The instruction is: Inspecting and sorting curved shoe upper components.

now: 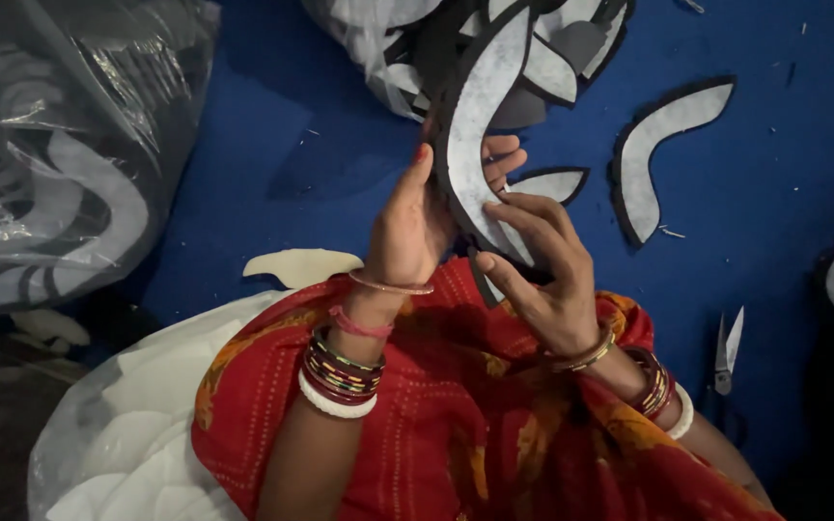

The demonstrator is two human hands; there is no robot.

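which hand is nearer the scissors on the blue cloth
Right. The right hand holds the curved cutout to the left of and above the scissors. The left hand holds the same cutout from the far side, farther from them.

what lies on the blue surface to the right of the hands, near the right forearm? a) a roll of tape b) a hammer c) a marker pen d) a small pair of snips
d: a small pair of snips with open metal blades lies on the blue surface, right of the right hand, which with the left hand holds a curved white-faced cut-out.
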